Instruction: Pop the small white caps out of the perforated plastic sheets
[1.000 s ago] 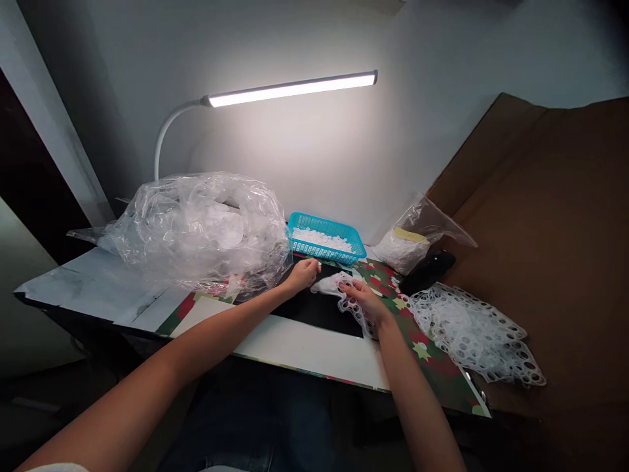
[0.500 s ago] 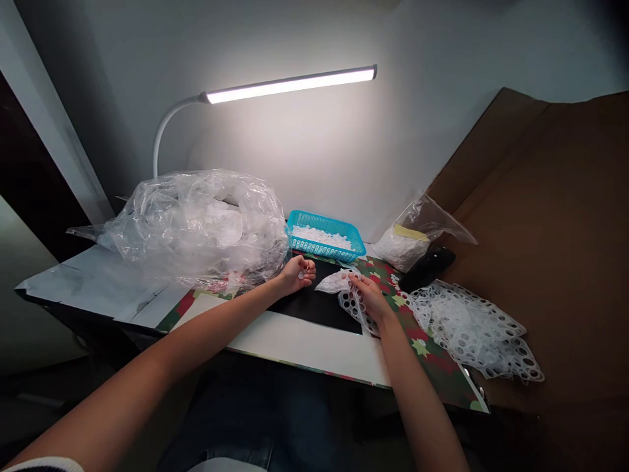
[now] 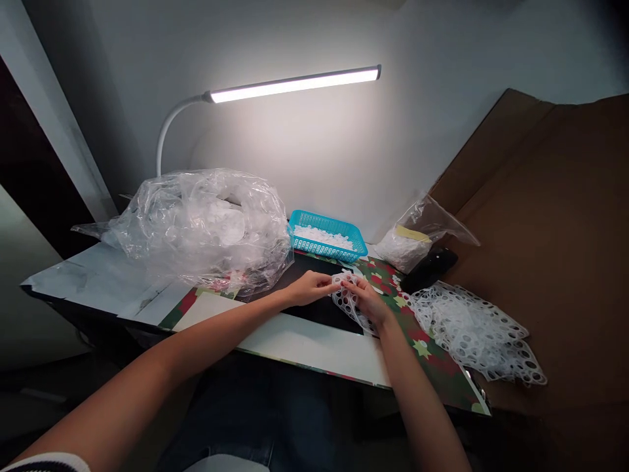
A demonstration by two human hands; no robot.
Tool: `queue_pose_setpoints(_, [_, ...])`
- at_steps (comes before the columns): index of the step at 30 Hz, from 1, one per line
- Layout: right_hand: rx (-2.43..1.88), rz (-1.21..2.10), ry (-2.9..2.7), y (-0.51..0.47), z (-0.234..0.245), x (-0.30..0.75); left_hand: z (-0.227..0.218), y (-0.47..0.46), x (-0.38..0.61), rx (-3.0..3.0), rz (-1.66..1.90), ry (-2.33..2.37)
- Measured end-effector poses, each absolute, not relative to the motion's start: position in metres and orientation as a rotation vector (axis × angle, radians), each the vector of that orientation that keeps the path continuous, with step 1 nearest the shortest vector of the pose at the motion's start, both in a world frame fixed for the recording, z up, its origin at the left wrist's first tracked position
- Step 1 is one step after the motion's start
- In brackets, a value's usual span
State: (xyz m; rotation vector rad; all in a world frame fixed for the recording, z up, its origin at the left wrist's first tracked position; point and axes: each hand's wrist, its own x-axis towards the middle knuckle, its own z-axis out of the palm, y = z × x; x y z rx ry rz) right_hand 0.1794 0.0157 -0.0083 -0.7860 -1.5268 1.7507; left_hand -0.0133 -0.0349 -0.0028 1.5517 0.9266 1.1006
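Observation:
A white plastic sheet full of round holes hangs from my right hand, whose fingers are closed on its upper part. My left hand meets it from the left, thumb and fingertips pinched at the sheet's upper edge. What lies in the left palm is hidden. Just behind both hands stands a turquoise basket holding many small white discs. Under the hands is a black mat on the table.
A large clear plastic bag of white pieces fills the left side. At right lie a pile of perforated sheets, a black object and a filled clear bag. A lit lamp hangs above; cardboard stands at far right.
My left hand, earlier apart with a small white disc in its curled fingers, has moved right to the sheet. My right hand still holds the sheet, its upper part now drawn closer in.

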Motion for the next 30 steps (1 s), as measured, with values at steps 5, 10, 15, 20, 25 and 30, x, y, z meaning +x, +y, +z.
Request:
queue_pose_setpoints(5, [-0.691,1.818,-1.555,0.013,-0.008,0.18,-0.007,-0.038,-0.011,1.757,0.993,0.923])
queue_pose_setpoints(10, [-0.613,1.873,-1.56,0.011,-0.009,0.18,-0.01,-0.034,-0.012,1.804,0.935,0.903])
queue_pose_setpoints(15, [-0.6,1.914,-1.571,0.012,-0.013,0.177,-0.01,-0.032,-0.01,1.72,0.947,0.866])
queue_pose_setpoints(20, [-0.595,1.904,-1.507,0.012,-0.018,0.168,-0.005,-0.029,-0.007,1.459,1.089,0.83])
queue_pose_setpoints(25, [-0.616,1.886,-1.372,0.016,-0.019,0.173,0.002,-0.02,-0.016,1.09,1.218,0.724])
queue_pose_setpoints(30, [-0.683,1.782,-1.188,0.02,-0.013,0.189,0.014,-0.016,-0.037,0.735,1.392,0.567])
